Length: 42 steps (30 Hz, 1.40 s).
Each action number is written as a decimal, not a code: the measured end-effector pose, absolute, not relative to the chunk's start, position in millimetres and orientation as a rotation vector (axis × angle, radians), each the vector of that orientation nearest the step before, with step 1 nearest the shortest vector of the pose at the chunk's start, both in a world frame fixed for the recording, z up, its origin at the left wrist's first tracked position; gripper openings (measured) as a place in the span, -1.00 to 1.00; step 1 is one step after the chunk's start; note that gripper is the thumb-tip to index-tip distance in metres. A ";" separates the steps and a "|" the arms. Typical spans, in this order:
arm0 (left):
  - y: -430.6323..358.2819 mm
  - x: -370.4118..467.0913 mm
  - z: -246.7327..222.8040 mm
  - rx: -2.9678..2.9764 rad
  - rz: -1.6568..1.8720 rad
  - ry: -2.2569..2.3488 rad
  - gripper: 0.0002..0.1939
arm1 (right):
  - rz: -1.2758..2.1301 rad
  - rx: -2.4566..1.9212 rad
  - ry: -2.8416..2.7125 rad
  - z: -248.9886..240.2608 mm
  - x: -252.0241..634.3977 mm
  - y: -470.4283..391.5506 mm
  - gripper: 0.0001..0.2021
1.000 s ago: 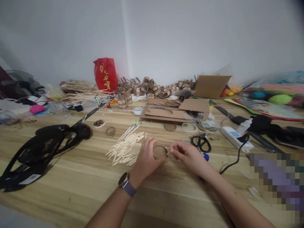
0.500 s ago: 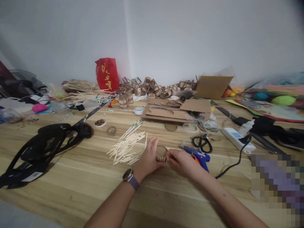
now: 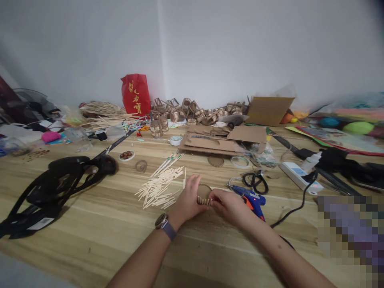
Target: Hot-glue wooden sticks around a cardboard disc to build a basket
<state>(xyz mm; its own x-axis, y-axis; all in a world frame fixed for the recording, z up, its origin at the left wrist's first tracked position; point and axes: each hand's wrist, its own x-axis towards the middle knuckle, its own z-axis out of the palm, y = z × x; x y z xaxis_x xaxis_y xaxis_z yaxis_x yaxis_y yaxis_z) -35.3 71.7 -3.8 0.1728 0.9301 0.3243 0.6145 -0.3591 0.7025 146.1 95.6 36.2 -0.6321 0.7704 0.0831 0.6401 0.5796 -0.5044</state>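
My left hand (image 3: 189,198) is curled round the left side of a small round cardboard basket base (image 3: 204,190), its thumb along the near edge. Short pale wooden sticks stand in a row on that near edge. At the right edge of the base, my right hand (image 3: 224,203) pinches what looks like a short wooden stick, mostly covered by the fingertips. Left of the hands lies a loose pile of wooden sticks (image 3: 160,186). A blue and orange hot glue gun (image 3: 250,196) rests beyond my right forearm, partly hidden by it.
Black-handled scissors (image 3: 255,182) lie behind the glue gun. To the right is a white power strip (image 3: 300,176) with a black cord. Cardboard sheets (image 3: 210,144) and finished small baskets (image 3: 195,112) sit farther back. A black strapped object (image 3: 60,188) occupies the left.
My right hand has shifted slightly left, closer against the edge of the basket base. The left hand and the base stay almost still.
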 end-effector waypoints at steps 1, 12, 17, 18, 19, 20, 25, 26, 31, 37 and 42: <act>71.6 -35.2 -3.3 2.043 1.032 1.460 0.10 | 0.630 -1.154 -2.526 36.1 146.0 95.3 -0.84; 71.7 -36.4 -1.5 2.048 1.066 1.447 0.08 | 0.512 -1.235 -2.626 32.1 146.3 92.7 -0.84; 71.6 -36.1 -2.5 2.047 1.049 1.458 0.06 | 0.463 -1.259 -2.664 31.4 145.9 92.3 -0.83; 71.5 -36.0 -2.5 2.051 1.049 1.458 0.06 | 0.455 -1.263 -2.669 31.4 145.6 92.1 -0.83; 71.4 -36.0 -2.5 2.056 1.048 1.458 0.05 | 0.450 -1.265 -2.674 31.5 145.4 92.0 -0.83; 71.3 -36.0 -2.3 2.059 1.047 1.458 0.05 | 0.446 -1.266 -2.679 31.6 145.2 91.9 -0.83; 70.8 -35.3 -0.4 2.059 1.033 1.473 0.02 | 0.440 -1.262 -2.693 31.5 144.9 92.1 -0.84; 70.6 -35.1 0.2 2.054 1.028 1.478 0.02 | 0.438 -1.263 -2.692 31.3 144.9 92.1 -0.84; 69.9 -34.6 2.4 2.033 1.017 1.475 0.02 | 0.427 -1.280 -2.687 29.3 144.7 91.9 -0.82; 69.9 -34.5 2.6 2.037 0.996 1.490 0.01 | 0.416 -1.275 -2.686 25.9 145.1 91.6 -0.82; 69.8 -33.9 4.0 2.013 0.986 1.504 0.02 | 0.398 -1.283 -2.682 23.3 146.3 92.9 -0.83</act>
<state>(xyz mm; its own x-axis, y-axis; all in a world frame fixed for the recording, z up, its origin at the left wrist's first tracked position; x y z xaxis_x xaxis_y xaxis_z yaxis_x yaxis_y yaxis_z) -33.9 69.8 4.0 0.1548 0.9474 0.2799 0.6348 -0.3125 0.7066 146.3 92.9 23.3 -0.6256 0.7800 0.0137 0.7425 0.6007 -0.2964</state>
